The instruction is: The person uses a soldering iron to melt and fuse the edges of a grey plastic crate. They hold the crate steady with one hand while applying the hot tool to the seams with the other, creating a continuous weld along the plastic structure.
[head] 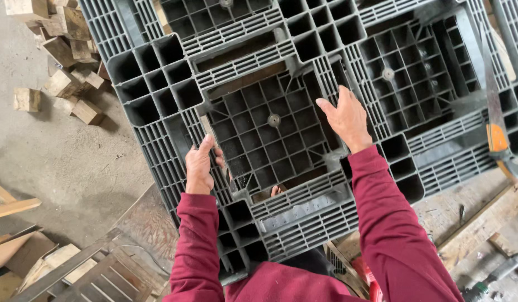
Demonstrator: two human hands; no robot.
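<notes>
A: What have you got there?
B: A grey plastic pallet [303,112] tilted against you, its square cells empty. Your left hand [200,168] grasps a rib of it; your right hand [345,117] lies open, flat on the grid.
A: And around you?
B: Concrete floor [69,162], wood blocks [63,56] scattered upper left, a handsaw [493,112] lying on the pallet at the right

The pallet [270,120] is grey moulded plastic with a matt, scuffed, ribbed surface; the wood blocks [69,61] are pale and rough-sawn; the floor [74,162] is dull, dusty concrete; the sleeves [393,223] are soft matt maroon cloth.
</notes>
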